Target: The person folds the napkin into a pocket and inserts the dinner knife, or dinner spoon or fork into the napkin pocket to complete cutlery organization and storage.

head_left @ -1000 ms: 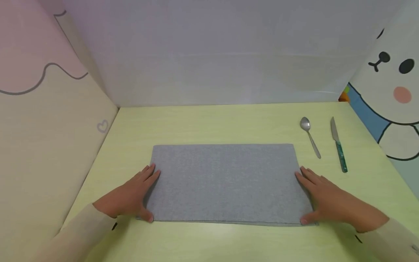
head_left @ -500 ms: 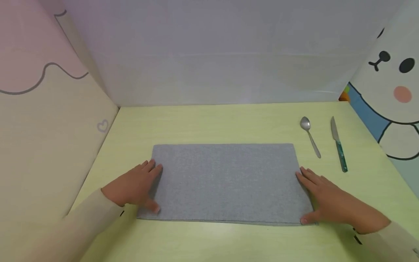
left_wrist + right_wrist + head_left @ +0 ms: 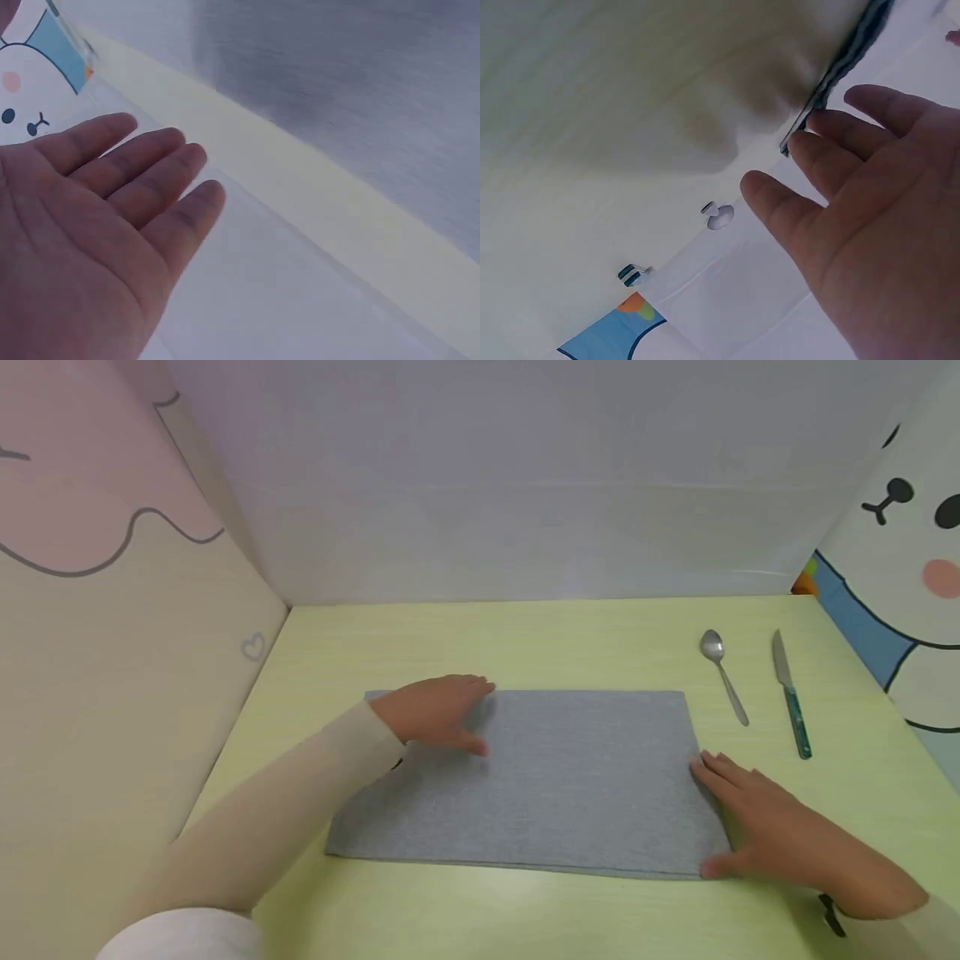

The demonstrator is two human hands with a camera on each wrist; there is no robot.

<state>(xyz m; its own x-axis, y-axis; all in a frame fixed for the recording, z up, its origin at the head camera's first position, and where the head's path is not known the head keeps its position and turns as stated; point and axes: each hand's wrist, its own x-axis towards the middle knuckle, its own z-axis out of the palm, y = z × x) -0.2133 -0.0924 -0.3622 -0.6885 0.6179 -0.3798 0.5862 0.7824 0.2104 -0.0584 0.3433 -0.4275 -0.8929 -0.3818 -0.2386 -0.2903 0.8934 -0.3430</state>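
A grey folded cloth (image 3: 585,793) lies flat on the pale yellow table, its long sides running left to right. Over its left half, near the far edge, my left hand (image 3: 438,710) reaches with fingers extended and thumb apart. The left wrist view has that palm (image 3: 90,225) bare, with the cloth (image 3: 367,97) beyond the fingertips. Along the cloth's right side rests my right hand (image 3: 780,827), fingertips at the edge and thumb by the near corner. In the right wrist view, its straight fingers (image 3: 829,161) meet the cloth's layered edge (image 3: 847,56).
To the right of the cloth lie a metal spoon (image 3: 720,664) and a green-handled knife (image 3: 795,714). A whitish sheet (image 3: 525,527) rises behind the table. Panels with cartoon drawings flank it at left (image 3: 112,693) and right (image 3: 900,602).
My left hand has left the cloth's left edge and moved right and away from me, over the cloth. My right hand keeps its place. The head view has shifted slightly.
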